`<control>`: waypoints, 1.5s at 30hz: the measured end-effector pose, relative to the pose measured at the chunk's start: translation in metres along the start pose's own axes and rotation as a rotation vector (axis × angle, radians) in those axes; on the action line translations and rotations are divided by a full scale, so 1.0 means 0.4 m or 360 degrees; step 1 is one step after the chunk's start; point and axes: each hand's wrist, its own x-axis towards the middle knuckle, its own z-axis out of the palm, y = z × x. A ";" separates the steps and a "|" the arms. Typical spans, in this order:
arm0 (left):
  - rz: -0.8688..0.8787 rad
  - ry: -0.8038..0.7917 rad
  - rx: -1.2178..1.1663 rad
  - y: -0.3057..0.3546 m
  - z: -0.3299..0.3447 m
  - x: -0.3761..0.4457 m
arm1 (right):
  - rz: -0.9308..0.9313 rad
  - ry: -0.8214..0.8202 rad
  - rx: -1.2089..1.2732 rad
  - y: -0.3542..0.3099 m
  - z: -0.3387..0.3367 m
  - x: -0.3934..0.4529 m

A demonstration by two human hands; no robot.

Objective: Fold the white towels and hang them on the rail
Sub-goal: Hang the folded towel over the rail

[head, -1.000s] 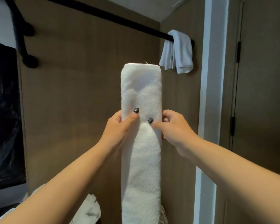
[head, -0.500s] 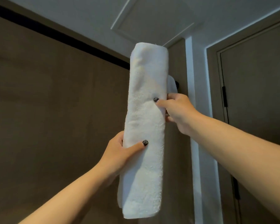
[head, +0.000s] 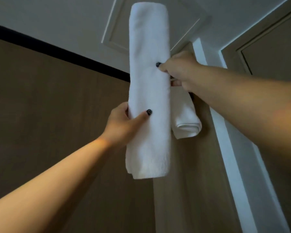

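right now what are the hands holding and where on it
Both grip the folded white towel: left hand on its left edge below the middle, right hand on its right edge higher up.

No text, label, brand, number or sign readable anywhere.
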 end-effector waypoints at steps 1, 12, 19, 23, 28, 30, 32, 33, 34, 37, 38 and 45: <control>0.0051 0.0037 0.0098 0.002 0.000 0.027 | -0.0032 0.0008 0.0057 0.004 0.003 0.029; 0.0299 0.0281 0.0296 -0.030 -0.001 0.181 | -0.0384 0.0189 -0.0253 0.100 0.099 0.287; 0.0413 0.0287 0.0308 -0.075 0.032 0.202 | -0.0878 0.0068 -0.0757 0.099 0.149 0.292; 0.0524 0.0342 0.0617 -0.124 0.014 0.196 | -0.0877 -0.0424 -0.0860 0.088 0.195 0.271; 0.0788 0.0351 0.1283 -0.198 -0.075 0.160 | -0.0659 -0.0552 -0.0749 0.092 0.208 0.283; 0.0886 0.0379 0.1336 -0.213 -0.109 0.156 | -0.0628 -0.0585 -0.0701 0.091 0.210 0.280; 0.0953 0.0486 0.1386 -0.209 -0.128 0.175 | -0.0625 -0.0593 -0.0657 0.089 0.212 0.280; 0.0935 0.0516 0.1386 -0.199 -0.131 0.191 | -0.0629 -0.0608 -0.0639 0.088 0.214 0.281; 0.0865 0.0497 0.1341 -0.186 -0.132 0.211 | -0.0626 -0.0632 -0.0625 0.086 0.213 0.281; 0.0443 0.0324 0.1066 -0.138 -0.124 0.275 | -0.0614 -0.0732 -0.0613 0.080 0.207 0.278; 0.0297 0.0299 0.1000 -0.124 -0.124 0.294 | -0.0604 -0.0769 -0.0618 0.079 0.206 0.274; 0.0048 0.0077 0.0941 -0.063 -0.104 0.291 | -0.0683 -0.0469 -0.0492 0.101 0.182 0.212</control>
